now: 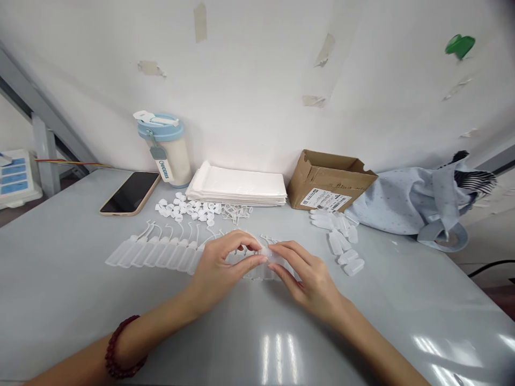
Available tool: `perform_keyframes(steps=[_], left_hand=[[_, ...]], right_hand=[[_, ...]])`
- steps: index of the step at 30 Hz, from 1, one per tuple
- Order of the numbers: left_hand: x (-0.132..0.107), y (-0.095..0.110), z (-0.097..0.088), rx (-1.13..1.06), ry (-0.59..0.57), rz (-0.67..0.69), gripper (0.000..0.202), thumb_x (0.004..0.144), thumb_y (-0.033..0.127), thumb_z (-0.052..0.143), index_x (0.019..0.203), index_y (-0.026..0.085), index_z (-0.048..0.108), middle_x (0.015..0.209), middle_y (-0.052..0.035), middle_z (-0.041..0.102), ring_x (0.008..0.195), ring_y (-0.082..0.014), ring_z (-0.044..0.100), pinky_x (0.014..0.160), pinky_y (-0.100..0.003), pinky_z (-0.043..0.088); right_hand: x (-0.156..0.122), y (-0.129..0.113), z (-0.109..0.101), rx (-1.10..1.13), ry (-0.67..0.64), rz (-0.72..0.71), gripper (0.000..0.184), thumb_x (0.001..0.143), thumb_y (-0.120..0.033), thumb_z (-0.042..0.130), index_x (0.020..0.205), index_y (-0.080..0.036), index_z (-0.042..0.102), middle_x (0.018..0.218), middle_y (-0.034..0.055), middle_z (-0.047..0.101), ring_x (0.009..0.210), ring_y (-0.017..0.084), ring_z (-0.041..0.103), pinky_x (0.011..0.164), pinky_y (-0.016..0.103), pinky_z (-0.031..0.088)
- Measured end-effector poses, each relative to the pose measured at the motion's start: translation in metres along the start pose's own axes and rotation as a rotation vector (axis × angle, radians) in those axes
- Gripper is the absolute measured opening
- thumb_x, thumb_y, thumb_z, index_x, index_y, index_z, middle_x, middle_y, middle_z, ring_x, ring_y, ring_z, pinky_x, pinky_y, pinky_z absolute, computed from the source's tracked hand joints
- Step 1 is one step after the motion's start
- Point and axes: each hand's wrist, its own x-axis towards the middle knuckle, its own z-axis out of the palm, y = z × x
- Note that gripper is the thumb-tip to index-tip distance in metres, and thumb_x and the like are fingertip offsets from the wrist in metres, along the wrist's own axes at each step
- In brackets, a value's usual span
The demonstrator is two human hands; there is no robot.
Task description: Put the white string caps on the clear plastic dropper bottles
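My left hand (221, 268) and my right hand (308, 276) meet at the middle of the grey table (60, 300). Together their fingertips pinch a small translucent plastic bottle (267, 253) at the right end of a row of such bottles (156, 252) lying side by side, thin straps curling from their tops. Both hands have curled fingers closed on that bottle. A pile of small white caps (187, 209) lies behind the row. Loose bottles (341, 241) lie scattered to the right of my right hand.
A phone (131, 193) lies at the back left beside a blue-lidded tumbler (164, 150). A stack of white bags (237, 187), a cardboard box (330, 179) and a pale blue cloth bag (414, 201) line the wall. A bead bracelet (116, 348) circles my left wrist.
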Motion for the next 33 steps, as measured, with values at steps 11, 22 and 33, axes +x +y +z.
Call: perform_keyframes(steps=[11, 22, 33], left_hand=[[-0.001, -0.003, 0.0, -0.015, -0.023, -0.013, 0.009, 0.074, 0.027, 0.073, 0.078, 0.022, 0.066, 0.075, -0.0003, 0.066, 0.072, -0.0153, 0.061, 0.067, -0.027, 0.051], [-0.004, -0.004, 0.003, -0.093, -0.041, -0.067, 0.007, 0.084, 0.027, 0.063, 0.084, 0.023, 0.068, 0.086, -0.0005, 0.069, 0.08, -0.0148, 0.063, 0.075, -0.027, 0.051], [-0.006, -0.001, 0.007, -0.061, -0.05, 0.01, 0.007, 0.084, 0.018, 0.061, 0.083, 0.021, 0.067, 0.081, 0.0011, 0.066, 0.077, -0.012, 0.061, 0.071, -0.024, 0.048]], right_hand=[[-0.001, 0.001, 0.003, -0.036, 0.022, -0.003, 0.029, 0.09, -0.013, 0.048, 0.118, -0.02, 0.053, 0.097, 0.0105, 0.064, 0.083, 0.019, 0.065, 0.066, 0.03, 0.057], [-0.004, -0.004, 0.007, 0.094, 0.07, 0.081, 0.034, 0.088, -0.01, 0.054, 0.119, -0.022, 0.05, 0.096, 0.0077, 0.063, 0.082, 0.017, 0.063, 0.068, 0.029, 0.056], [-0.005, -0.01, 0.011, 0.202, 0.067, 0.086, 0.049, 0.087, -0.006, 0.052, 0.131, -0.024, 0.043, 0.092, 0.006, 0.062, 0.076, 0.015, 0.058, 0.066, 0.029, 0.054]])
